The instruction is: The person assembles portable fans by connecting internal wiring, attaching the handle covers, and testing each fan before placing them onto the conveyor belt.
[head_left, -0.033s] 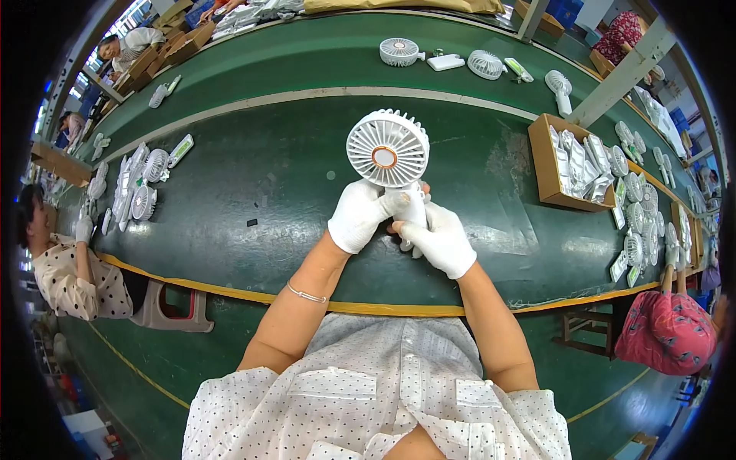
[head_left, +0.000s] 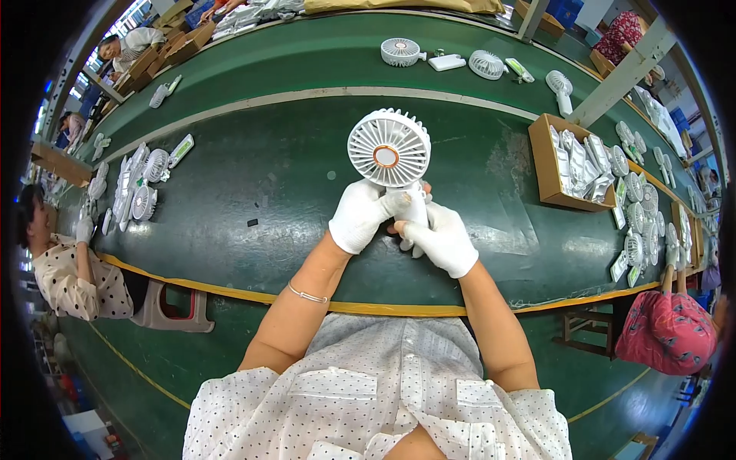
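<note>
A white handheld fan [head_left: 389, 147] is held upright over the green table, its round slatted grille with an orange-ringed centre turned up toward me. My left hand [head_left: 360, 216], in a white glove, grips the top of the handle just below the fan head. Lower on the same handle closes my right hand [head_left: 441, 239], gloved as well, with bare thumb and fingertip skin showing. Both hands hide much of the handle.
On the right stands a cardboard box [head_left: 546, 172] of white parts, with several fans [head_left: 635, 218] beside it. More fans [head_left: 144, 201] lie at left. A small black piece [head_left: 253, 222] rests left of my hands. Co-workers sit on both sides; fans line the far belt [head_left: 322, 65].
</note>
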Available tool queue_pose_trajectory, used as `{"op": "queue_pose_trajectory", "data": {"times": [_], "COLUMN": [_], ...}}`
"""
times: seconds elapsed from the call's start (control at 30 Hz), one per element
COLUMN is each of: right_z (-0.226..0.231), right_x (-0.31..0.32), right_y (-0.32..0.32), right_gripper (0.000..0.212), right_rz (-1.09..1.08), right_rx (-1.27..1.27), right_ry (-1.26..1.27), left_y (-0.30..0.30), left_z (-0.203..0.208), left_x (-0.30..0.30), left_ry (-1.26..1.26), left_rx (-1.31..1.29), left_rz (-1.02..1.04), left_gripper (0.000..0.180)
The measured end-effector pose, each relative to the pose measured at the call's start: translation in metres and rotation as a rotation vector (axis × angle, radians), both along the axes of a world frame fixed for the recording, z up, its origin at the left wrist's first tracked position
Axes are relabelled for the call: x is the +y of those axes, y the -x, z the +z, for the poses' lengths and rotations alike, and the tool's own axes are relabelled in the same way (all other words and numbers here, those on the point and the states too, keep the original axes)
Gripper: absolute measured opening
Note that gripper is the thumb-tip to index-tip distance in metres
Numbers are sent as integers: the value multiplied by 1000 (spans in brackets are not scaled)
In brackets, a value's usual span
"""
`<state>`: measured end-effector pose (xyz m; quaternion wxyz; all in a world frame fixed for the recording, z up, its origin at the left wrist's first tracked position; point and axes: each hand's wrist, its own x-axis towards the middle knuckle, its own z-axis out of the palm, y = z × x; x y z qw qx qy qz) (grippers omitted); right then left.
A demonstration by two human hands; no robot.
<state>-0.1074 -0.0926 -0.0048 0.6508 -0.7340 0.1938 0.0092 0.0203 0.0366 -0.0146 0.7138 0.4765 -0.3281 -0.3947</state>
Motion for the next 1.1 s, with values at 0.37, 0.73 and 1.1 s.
{"op": "queue_pose_trajectory", "data": {"times": [0.37,0.73,1.1], "right_z": [-15,-6,5], "right_x": [-1,15,9], "right_y": [8,-3,-8], "right_gripper": [74,22,17], "right_rz": [260,17,-25], "right_rx": [-272,-107,-14], "right_ry": [-735,-215,-261], "left_y": [3,11,12], "left_z": [7,18,14], "left_x": [5,1,-7], "left_ry": [26,-332,-252], "left_rx": [288,-146,4], "left_rz": [-176,-107,-74], "left_gripper": [73,51,48]}}
